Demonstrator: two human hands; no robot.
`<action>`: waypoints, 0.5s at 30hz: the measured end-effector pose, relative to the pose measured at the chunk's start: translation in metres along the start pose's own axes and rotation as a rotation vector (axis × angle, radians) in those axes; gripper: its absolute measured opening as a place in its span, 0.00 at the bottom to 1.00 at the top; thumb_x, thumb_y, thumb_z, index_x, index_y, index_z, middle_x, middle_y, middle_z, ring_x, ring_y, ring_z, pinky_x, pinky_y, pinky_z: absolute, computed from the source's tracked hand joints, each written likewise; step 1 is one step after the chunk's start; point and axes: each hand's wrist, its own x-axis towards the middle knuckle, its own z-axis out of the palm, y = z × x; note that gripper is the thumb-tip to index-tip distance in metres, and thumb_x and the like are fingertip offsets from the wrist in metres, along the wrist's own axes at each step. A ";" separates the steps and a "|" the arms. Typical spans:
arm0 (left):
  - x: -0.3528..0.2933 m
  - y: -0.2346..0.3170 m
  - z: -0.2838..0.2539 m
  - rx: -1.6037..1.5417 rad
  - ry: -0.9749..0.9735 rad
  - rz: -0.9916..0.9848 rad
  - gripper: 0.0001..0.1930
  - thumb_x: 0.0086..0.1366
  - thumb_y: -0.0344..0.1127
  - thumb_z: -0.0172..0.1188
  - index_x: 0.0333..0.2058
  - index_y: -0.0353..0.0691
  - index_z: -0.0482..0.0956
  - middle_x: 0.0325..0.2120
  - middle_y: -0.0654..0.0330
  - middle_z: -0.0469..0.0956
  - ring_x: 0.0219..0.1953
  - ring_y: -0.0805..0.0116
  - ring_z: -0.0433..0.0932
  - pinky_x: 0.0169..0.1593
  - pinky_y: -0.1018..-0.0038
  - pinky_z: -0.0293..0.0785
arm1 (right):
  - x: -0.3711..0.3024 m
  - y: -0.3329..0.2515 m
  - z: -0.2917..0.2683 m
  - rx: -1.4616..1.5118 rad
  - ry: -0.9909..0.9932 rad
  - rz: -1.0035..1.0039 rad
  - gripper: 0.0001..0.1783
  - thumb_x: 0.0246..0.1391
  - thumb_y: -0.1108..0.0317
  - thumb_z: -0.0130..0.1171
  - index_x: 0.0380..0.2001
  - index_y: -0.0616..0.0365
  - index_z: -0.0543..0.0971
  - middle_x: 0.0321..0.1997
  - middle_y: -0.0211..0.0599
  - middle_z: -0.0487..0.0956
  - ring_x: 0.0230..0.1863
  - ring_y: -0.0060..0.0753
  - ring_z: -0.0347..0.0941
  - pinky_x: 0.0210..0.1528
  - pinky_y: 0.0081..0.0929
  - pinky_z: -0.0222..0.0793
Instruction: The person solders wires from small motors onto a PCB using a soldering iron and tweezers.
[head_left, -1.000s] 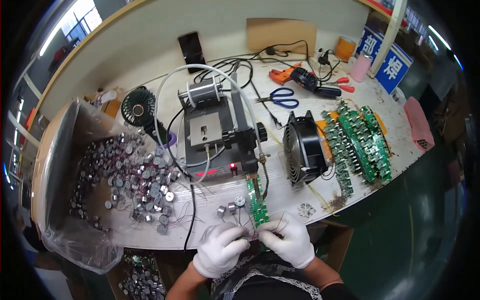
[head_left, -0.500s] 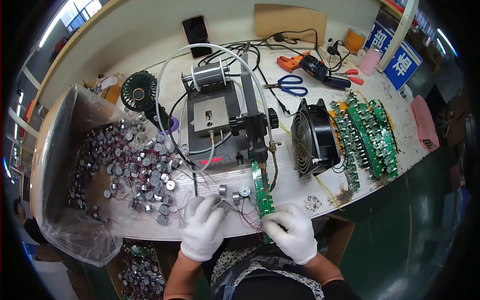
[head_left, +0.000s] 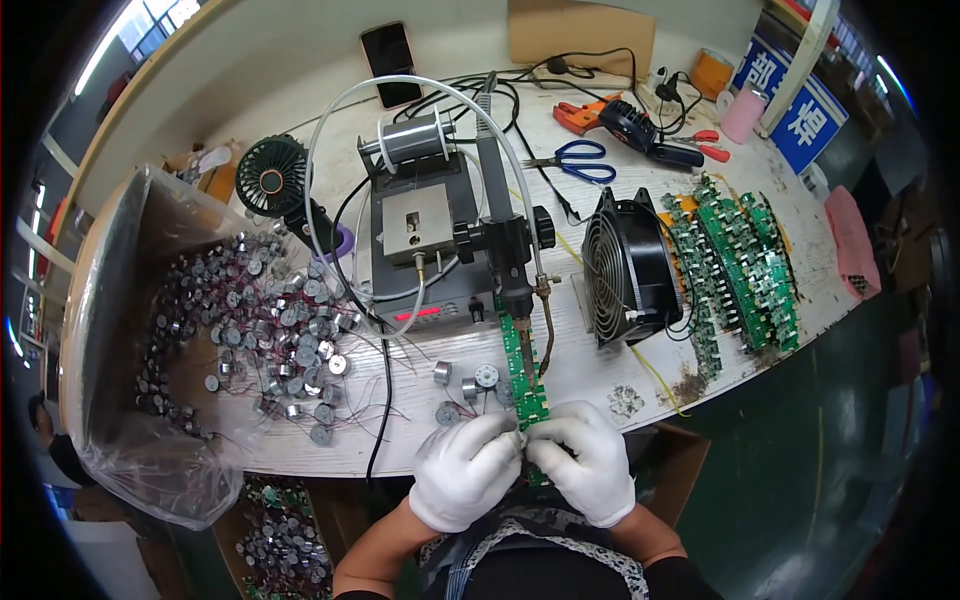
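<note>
On the bench [head_left: 580, 375], the left hand [head_left: 465, 475] and right hand [head_left: 583, 465] pinch closely over the near end of the board [head_left: 531, 410], anything held unclear, where steadiness clear of the iron [head_left: 516, 285] seems wise.

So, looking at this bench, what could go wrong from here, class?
The left hand and right hand are at the green circuit board, close to the soldering iron; a slip might bring either against the iron. The left hand could also knock the silver cylinders lying just beyond it.
</note>
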 end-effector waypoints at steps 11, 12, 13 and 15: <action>-0.002 -0.009 -0.010 -0.497 0.001 -0.555 0.07 0.54 0.23 0.61 0.32 0.33 0.75 0.20 0.56 0.77 0.21 0.68 0.77 0.26 0.75 0.71 | 0.001 -0.004 -0.004 -0.020 0.011 0.020 0.16 0.46 0.73 0.65 0.41 0.61 0.81 0.35 0.42 0.78 0.37 0.40 0.76 0.41 0.30 0.71; 0.002 -0.010 -0.013 -0.457 -0.050 -0.563 0.06 0.55 0.23 0.60 0.32 0.33 0.74 0.20 0.56 0.77 0.21 0.70 0.76 0.26 0.76 0.71 | 0.000 -0.003 -0.003 -0.016 0.012 0.027 0.17 0.46 0.73 0.64 0.42 0.61 0.81 0.35 0.42 0.78 0.36 0.40 0.76 0.41 0.30 0.71; 0.005 -0.008 -0.015 -0.416 -0.100 -0.570 0.05 0.56 0.24 0.60 0.32 0.32 0.74 0.20 0.57 0.77 0.20 0.72 0.75 0.26 0.77 0.70 | 0.000 -0.003 -0.003 -0.012 0.014 0.035 0.17 0.46 0.73 0.64 0.43 0.61 0.80 0.35 0.42 0.78 0.36 0.40 0.76 0.41 0.31 0.71; 0.009 -0.003 -0.018 -0.450 -0.123 -0.626 0.05 0.57 0.25 0.60 0.32 0.32 0.74 0.20 0.59 0.76 0.21 0.74 0.74 0.27 0.78 0.70 | -0.001 -0.002 -0.002 -0.014 0.020 0.028 0.19 0.46 0.73 0.64 0.44 0.61 0.80 0.35 0.42 0.78 0.36 0.40 0.76 0.41 0.31 0.71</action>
